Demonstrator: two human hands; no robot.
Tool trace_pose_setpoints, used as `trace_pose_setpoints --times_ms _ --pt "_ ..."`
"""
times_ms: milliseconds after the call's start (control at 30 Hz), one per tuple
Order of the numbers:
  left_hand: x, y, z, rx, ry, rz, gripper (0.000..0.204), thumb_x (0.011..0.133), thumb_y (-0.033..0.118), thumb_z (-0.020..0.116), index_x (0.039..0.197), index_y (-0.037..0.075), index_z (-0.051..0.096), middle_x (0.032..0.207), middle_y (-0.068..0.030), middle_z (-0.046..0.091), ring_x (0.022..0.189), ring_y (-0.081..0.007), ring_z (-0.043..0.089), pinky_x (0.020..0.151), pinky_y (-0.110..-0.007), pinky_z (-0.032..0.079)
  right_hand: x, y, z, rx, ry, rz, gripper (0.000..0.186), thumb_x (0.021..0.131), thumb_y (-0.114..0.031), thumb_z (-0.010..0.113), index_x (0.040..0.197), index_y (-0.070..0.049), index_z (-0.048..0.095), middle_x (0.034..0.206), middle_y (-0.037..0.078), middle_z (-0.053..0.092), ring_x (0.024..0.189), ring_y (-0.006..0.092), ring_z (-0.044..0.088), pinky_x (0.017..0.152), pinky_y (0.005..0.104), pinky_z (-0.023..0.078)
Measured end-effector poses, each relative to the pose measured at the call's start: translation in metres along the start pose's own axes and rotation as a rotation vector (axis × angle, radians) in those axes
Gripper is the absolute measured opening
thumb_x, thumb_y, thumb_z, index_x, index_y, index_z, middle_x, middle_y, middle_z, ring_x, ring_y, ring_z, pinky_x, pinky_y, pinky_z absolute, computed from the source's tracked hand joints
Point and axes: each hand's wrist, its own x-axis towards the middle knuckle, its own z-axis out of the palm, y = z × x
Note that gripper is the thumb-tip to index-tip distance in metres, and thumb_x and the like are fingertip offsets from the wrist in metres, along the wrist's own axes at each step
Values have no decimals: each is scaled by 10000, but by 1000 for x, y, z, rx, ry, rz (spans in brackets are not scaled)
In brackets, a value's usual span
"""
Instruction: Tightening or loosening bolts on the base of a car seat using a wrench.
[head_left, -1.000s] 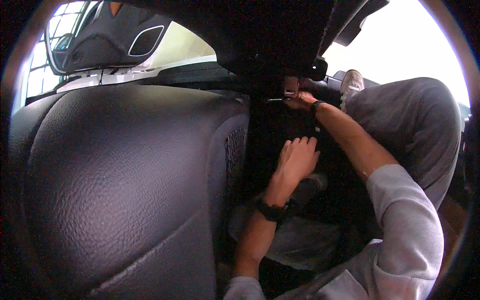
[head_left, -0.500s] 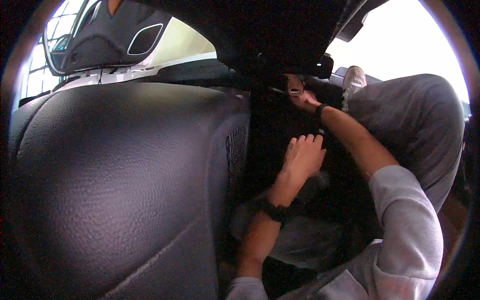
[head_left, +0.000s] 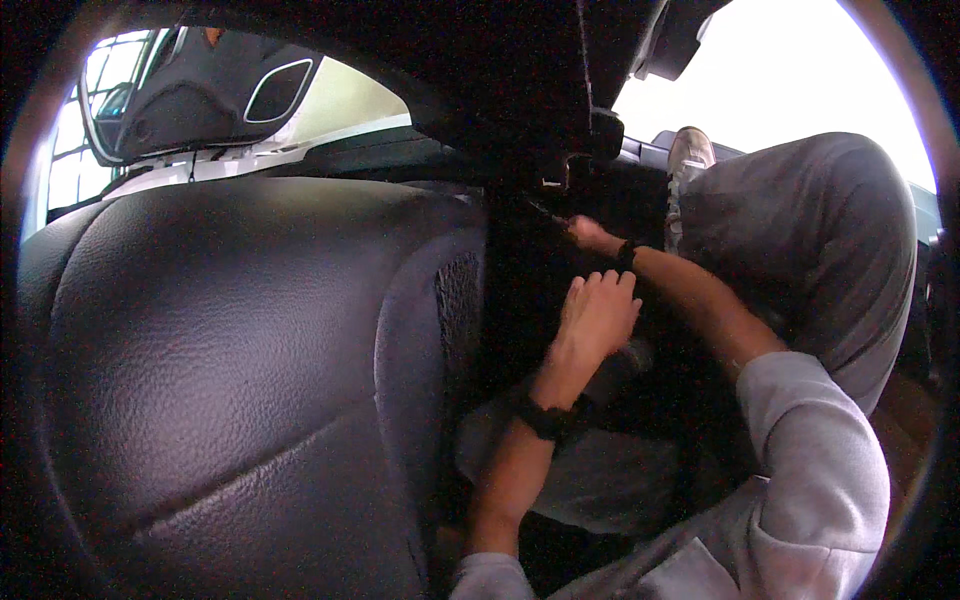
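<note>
The left hand (head_left: 600, 312) hangs palm down, fingers bent, over deep shadow; whether it grips anything beneath cannot be told. Left of it bulges a black, grained seat (head_left: 230, 340), darkening toward the lower rim. Farther out, the right hand (head_left: 590, 234), blurred, is closed around a thin tool (head_left: 546, 212) pointing up-left (its tip fades into the dark), near a small bright slot (head_left: 551, 183). Beyond are a shoe (head_left: 690, 150), a raised dark panel (head_left: 200, 95) and a barred window (head_left: 100, 75).

Head-worn fisheye, facing down
From close above, it looks past the dark seat (head_left: 230, 350) toward the left hand (head_left: 600, 312) and right hand (head_left: 593, 235).
</note>
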Motion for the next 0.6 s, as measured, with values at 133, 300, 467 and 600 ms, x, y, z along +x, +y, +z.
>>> trace_pose_setpoints --times_ms 133,300,467,600 --pt "-3 -8 2 14 13 -12 265 885 286 585 1015 56 557 933 -145 620 887 -327 607 766 -455 471 17 -14 30 117 49 154 283 927 -256 493 1005 -47 668 806 165 656 710 269 630 618 396 473" --pt "-4 -12 1 32 56 -31 271 874 276 597 1003 40 563 947 -141 625 890 -319 608 774 -447 473 15 -26 29 108 40 130 271 930 -250 496 1023 -63 668 816 142 654 720 238 622 625 380 469" --pt "-4 -13 -1 54 76 -49 272 868 273 601 983 29 569 946 -143 630 896 -316 610 787 -445 471 6 -24 16 46 7 81 261 932 -243 498 1040 -78 668 827 119 653 731 207 614 631 364 465" --pt "-2 -17 -1 35 75 -70 266 874 271 591 993 34 568 962 -144 630 924 -320 607 812 -448 464 -1 -28 -2 1 -29 46 254 933 -238 501 1055 -90 668 835 101 651 739 181 608 636 351 462"
